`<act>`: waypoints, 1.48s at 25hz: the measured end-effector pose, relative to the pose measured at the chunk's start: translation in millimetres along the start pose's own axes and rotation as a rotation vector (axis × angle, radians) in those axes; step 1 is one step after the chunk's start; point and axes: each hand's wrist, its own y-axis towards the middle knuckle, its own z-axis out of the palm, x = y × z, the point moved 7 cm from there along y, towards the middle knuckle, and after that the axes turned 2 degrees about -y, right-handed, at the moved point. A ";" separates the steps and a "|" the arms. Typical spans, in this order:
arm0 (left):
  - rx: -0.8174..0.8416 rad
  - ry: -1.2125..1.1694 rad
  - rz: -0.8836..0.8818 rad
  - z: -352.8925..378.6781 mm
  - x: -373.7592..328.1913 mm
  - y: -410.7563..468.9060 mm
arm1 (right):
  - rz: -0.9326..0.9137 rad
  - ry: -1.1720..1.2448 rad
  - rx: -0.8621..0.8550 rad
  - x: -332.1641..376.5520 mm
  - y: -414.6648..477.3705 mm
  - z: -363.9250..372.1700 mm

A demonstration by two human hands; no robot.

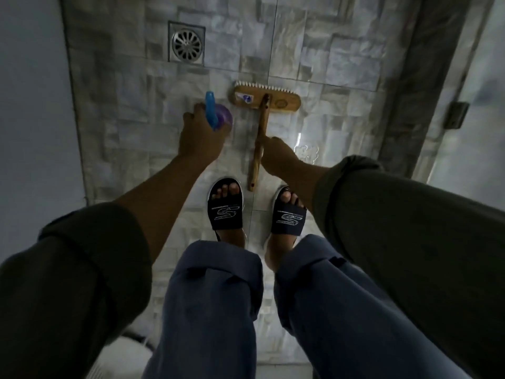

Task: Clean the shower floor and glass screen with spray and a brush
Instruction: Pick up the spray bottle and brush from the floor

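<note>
I look straight down at the pale stone-tile shower floor (136,110). My left hand (200,135) grips a spray bottle (214,116) with a blue trigger head and a purple body, nozzle pointing away from me. A wooden scrubbing brush (269,101) lies with its head flat on the tiles just right of the bottle, white bristles along the far edge. Its wooden handle (258,149) runs back toward my feet, and my right hand (278,154) holds it about midway. The glass screen (470,127) stands along the right side.
A square metal drain (187,45) sits in the floor at the far left. A grey wall runs down the left. A dark stone kerb (410,105) and a metal hinge (456,114) border the glass. My feet in dark slides (225,207) stand just behind the brush handle.
</note>
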 end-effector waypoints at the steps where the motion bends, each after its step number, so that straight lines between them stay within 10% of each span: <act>1: 0.006 -0.008 0.017 4.7 0.4 3.8 | -0.017 -0.065 0.031 -7.2 6.2 8.0; 7: -0.053 -0.190 0.005 10.4 20.8 22.5 | -0.101 -0.381 -0.059 -11.6 34.5 23.9; 15: -0.139 -0.446 -0.001 -86.4 -18.4 -73.7 | -0.158 -0.092 -0.148 32.0 -37.3 -100.8; 29: -0.481 -0.514 -0.007 -410.0 -111.7 -476.1 | -0.742 0.097 -0.434 307.8 -499.8 -338.9; 37: -0.995 -0.699 -0.200 -510.9 -47.3 -763.6 | -1.185 -0.140 -0.335 467.8 -730.0 -306.4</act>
